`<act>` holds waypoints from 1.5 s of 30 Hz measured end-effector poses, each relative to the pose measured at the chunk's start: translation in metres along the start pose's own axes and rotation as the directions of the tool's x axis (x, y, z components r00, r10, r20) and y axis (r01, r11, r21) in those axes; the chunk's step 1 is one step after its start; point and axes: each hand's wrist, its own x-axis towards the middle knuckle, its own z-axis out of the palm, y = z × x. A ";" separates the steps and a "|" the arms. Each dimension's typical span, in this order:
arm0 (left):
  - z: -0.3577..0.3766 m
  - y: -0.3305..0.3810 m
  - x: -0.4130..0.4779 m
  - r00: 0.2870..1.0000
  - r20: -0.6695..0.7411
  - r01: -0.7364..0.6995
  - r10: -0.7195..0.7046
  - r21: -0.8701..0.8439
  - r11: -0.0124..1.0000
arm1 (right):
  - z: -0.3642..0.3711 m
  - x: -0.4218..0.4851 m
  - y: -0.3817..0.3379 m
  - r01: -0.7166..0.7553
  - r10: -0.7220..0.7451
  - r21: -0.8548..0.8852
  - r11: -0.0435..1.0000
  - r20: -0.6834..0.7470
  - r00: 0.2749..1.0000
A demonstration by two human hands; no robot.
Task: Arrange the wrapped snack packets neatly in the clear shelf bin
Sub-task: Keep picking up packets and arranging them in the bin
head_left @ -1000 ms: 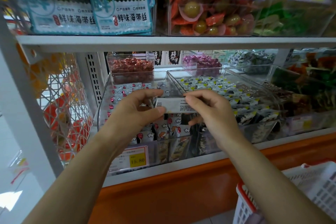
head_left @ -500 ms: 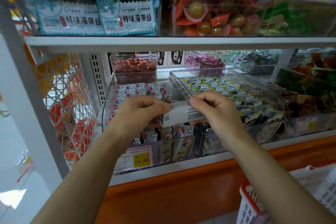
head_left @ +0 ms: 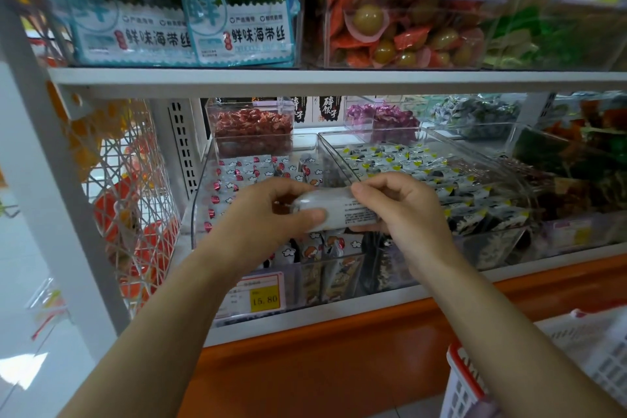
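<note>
A stack of white wrapped snack packets (head_left: 339, 210) with small black print is held sideways between both hands, just above the front of a clear shelf bin (head_left: 203, 187). My left hand (head_left: 264, 217) grips its left end, thumb underneath. My right hand (head_left: 403, 204) pinches its right end. Inside the bin lie rows of white packets with red and cloud prints (head_left: 244, 170), and more stand upright at the front (head_left: 325, 248). The hands hide the bin's middle.
A second clear bin (head_left: 424, 163) of yellow-and-black packets sits to the right. A yellow price tag (head_left: 263, 297) hangs on the front. The upper shelf edge (head_left: 305, 80) runs overhead. A wire basket (head_left: 129, 207) hangs left; a red-and-white shopping basket (head_left: 475, 383) is at lower right.
The packet stack has tilted and rolled slightly in my hands, its left end dropping lower toward the bin. Both hands stayed close over the bin's front.
</note>
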 end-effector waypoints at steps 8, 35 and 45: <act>-0.004 -0.003 0.004 0.999 -0.002 -0.037 0.037 -0.006 0.999 | -0.019 0.009 -0.003 -0.184 0.150 0.145 0.972 0.216 0.965; 0.009 -0.035 0.051 0.989 -0.087 -0.036 0.118 0.638 0.769 | -0.003 0.052 0.002 0.029 -0.060 -0.233 0.972 -0.130 0.990; 0.012 -0.054 0.058 0.996 0.071 -0.031 -0.056 0.850 0.526 | 0.036 0.119 0.006 0.496 -0.114 -0.830 0.254 0.483 0.868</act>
